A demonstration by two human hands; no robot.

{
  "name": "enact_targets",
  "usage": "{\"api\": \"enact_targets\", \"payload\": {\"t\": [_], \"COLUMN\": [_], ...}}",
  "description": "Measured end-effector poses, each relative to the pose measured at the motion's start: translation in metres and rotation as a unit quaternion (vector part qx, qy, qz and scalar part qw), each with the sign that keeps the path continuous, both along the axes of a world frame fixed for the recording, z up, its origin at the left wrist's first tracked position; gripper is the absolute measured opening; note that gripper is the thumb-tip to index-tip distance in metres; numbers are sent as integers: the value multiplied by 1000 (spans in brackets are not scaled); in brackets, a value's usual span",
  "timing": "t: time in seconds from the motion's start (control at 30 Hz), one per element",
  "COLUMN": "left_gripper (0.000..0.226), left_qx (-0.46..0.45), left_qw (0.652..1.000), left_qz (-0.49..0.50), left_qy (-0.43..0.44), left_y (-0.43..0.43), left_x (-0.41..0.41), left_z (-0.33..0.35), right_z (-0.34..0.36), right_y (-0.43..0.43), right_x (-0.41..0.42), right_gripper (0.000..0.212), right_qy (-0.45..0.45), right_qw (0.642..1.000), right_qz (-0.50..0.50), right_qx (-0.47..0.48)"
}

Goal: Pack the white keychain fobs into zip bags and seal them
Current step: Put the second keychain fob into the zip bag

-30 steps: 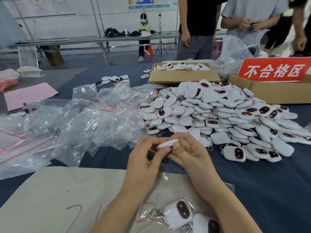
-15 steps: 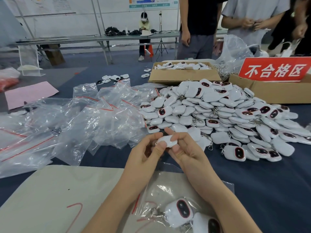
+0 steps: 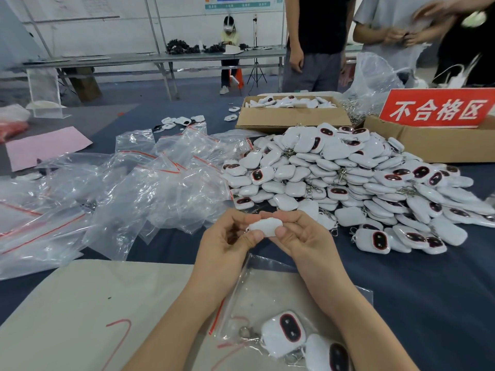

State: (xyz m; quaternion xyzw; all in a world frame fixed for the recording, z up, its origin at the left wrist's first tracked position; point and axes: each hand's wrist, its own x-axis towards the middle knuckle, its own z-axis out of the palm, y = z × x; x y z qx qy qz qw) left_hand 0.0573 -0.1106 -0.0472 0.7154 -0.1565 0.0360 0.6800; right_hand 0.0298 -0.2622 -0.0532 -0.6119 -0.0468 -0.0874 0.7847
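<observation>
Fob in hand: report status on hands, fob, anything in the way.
Left hand and right hand both pinch one white fob. Not bagged yet; zip bag beneath holds two fobs. Nothing blocks the bag.

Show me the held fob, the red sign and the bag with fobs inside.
held fob (image 3: 265, 227), head view: middle of white shell.
red sign (image 3: 439, 108), head view: its middle.
zip bag (image 3: 267, 290), head view: upper clear film.

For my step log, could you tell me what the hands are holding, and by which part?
One white fob, pinched by its ends: left hand on the left end, right hand on the right end.
</observation>
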Motion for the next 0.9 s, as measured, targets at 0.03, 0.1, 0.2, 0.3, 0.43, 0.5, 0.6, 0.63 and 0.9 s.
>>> {"api": "enact_targets", "payload": {"t": [0.03,0.1,0.2,0.3,0.43,0.5,0.6,0.63,0.9], "left_gripper": [49,46,33,22,25,24,24,26,22], "left_qx": [-1,-6,-34,-76,-47,-42,-65,-81,-83], "left_qw": [1000,1000,999,995,991,989,990,988,990], "left_qz": [0,-3,-6,-29,-73,-88,-77,-81,-98], "left_qy": [1,2,12,64,100,107,101,102,66], "left_y": [0,0,2,6,10,9,8,8,5], "left_x": [0,2,2,5,8,8,7,6,2], "left_z": [0,-1,-2,-5,-2,-2,-2,-2,-1], "right_z": [0,0,1,3,5,5,6,5,0], "right_y": [0,0,-1,2,7,7,8,8,4], "right_x": [0,0,0,-1,-2,-3,-3,-3,-1], "right_gripper": [32,31,18,16,21,20,10,12,19], "right_qy": [-1,2,21,6,-29,-34,-41,-45,-34], "right_qw": [1000,1000,999,1000,995,994,993,992,991], "right_qz": [0,-2,2,10,5,5,-15,-28,-57], "right_qx": [-6,-5,33,-6,-94,-102,-111,-116,-115]}}
